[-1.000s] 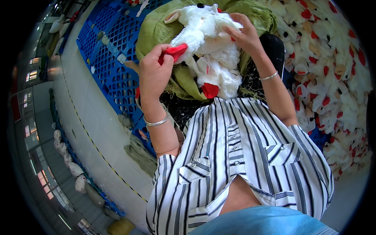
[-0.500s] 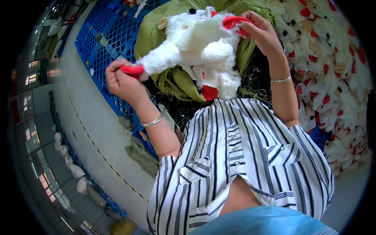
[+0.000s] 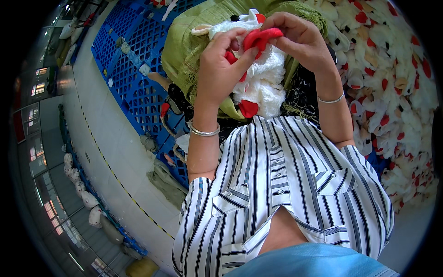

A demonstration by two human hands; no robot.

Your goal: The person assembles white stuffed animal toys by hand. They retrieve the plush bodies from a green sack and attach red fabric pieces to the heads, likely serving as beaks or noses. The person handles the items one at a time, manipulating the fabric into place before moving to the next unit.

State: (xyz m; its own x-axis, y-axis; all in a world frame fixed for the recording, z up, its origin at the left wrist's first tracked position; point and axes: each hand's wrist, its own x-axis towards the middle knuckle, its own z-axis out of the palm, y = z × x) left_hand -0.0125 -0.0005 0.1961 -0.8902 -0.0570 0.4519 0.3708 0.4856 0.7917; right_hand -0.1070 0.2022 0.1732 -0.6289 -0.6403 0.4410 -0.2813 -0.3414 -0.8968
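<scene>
As left fingers (image 3: 244, 61) and right fingers (image 3: 287, 45) pinch it, the red flap (image 3: 270, 34) points right, long axis crosswise.

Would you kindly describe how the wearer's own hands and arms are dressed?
Both the left hand and right hand are ungloved. A silver-coloured bangle circles the left wrist, a thinner silver-coloured band the right. The short sleeves are white with dark stripes.

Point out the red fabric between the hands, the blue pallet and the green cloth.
Red fabric (image 3: 260, 35): head view, on its folded middle.
Blue pallet (image 3: 128, 84): head view, on its lattice.
Green cloth (image 3: 181, 53): head view, on its left part.
</scene>
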